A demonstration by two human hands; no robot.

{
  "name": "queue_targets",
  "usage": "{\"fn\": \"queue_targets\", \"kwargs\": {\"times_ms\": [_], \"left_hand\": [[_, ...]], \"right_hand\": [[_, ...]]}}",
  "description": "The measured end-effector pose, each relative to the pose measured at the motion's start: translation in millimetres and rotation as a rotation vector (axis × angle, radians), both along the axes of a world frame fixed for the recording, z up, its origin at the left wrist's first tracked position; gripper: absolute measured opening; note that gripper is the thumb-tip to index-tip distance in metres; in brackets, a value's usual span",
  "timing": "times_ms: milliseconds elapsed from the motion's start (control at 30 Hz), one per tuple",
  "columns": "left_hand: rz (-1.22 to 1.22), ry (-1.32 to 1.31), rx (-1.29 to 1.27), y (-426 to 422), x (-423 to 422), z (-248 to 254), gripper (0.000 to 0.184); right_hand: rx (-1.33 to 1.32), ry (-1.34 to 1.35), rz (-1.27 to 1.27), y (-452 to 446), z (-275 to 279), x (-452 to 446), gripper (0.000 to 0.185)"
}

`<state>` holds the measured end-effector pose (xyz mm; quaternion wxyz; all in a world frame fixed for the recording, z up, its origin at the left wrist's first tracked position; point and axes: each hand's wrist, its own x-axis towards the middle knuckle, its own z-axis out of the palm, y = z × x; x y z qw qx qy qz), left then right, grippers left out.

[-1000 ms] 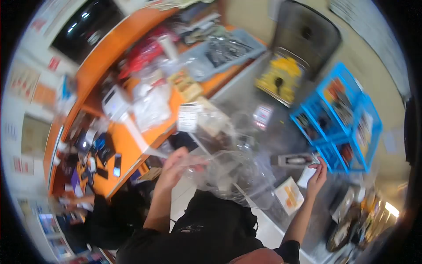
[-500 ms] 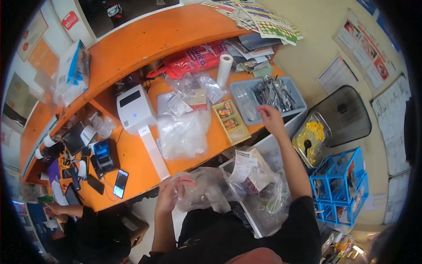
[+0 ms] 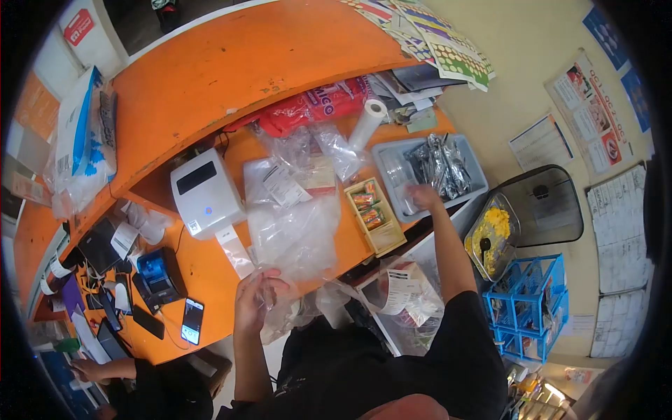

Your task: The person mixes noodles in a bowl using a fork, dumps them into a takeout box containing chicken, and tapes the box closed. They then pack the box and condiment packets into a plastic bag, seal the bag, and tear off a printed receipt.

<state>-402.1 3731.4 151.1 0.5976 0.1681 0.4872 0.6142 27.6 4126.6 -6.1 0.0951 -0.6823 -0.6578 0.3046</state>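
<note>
The orange surface (image 3: 276, 59) filled much of the view, with a raised ledge curving above its lower level. Beyond its right end stood the blue baskets (image 3: 526, 297), and just above them a clear container (image 3: 492, 241) of yellow pieces. The grey-blue bin (image 3: 470, 150) lay at the right end of the surface, with clear plastic on its left side and dark, shiny packets (image 3: 442, 168) on its right. The white machine (image 3: 208, 198) sat left of a pile of clear bags (image 3: 295, 227); the narrow yellow box (image 3: 374, 217) lay between that pile and the bin. The thin clear bag (image 3: 283, 318) hung from the left hand (image 3: 253, 304) at the near edge of the surface, in front of the person's body. The left fingers were bent nearly closed, pinching its film. The right hand (image 3: 425, 198) reached over the left part of the bin, its fingers at the clear plastic; blur hid how far open they were and whether they gripped anything. The lit phone (image 3: 192, 322) lay near the surface's lower left edge.
</note>
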Motion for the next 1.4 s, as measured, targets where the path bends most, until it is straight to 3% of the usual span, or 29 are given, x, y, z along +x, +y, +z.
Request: {"fn": "queue_targets", "kwargs": {"times_ms": [67,200,367,467,600,700,800,833,933,1033,1100,1200,1300,1400], "left_hand": [[-0.056,-0.027,0.020,15,4,3,0.038],[-0.160,0.014,0.060,32,9,15,0.039],[-0.192,0.025,0.073,42,9,21,0.038],[-0.209,0.053,0.071,42,11,32,0.036],[-0.230,0.229,0.119,44,8,23,0.033],[-0.235,0.220,0.134,45,9,27,0.032],[-0.269,0.240,0.156,43,12,25,0.032],[-0.284,0.252,0.164,43,14,25,0.031],[-0.307,0.286,0.145,43,18,29,0.029],[-0.309,0.300,0.124,37,19,28,0.027],[-0.310,0.315,0.126,36,18,27,0.026],[-0.296,0.353,0.111,31,18,26,0.027],[-0.270,0.398,0.096,28,16,28,0.029],[-0.234,0.424,0.103,28,18,38,0.031]], "right_hand": [[-0.001,-0.114,0.164,-18,-6,-11,0.035],[0.299,0.029,0.016,-15,-10,-6,0.030],[0.352,0.162,-0.170,-14,32,2,0.023],[0.431,0.618,-0.109,-14,67,2,0.012],[0.675,0.827,-0.097,-36,152,-19,0.013],[0.505,1.109,-0.181,-54,196,-30,0.024],[0.257,0.615,-0.044,-16,124,12,0.024],[0.279,0.343,0.053,-12,114,18,0.026],[0.331,-0.057,0.038,8,126,33,0.026],[0.507,-0.129,0.099,28,170,37,0.029],[0.874,-0.041,0.146,39,201,40,0.029],[0.899,0.005,0.026,15,254,13,0.026],[0.729,-0.059,-0.091,4,247,7,0.027],[0.560,-0.190,0.104,20,210,31,0.027]]}}
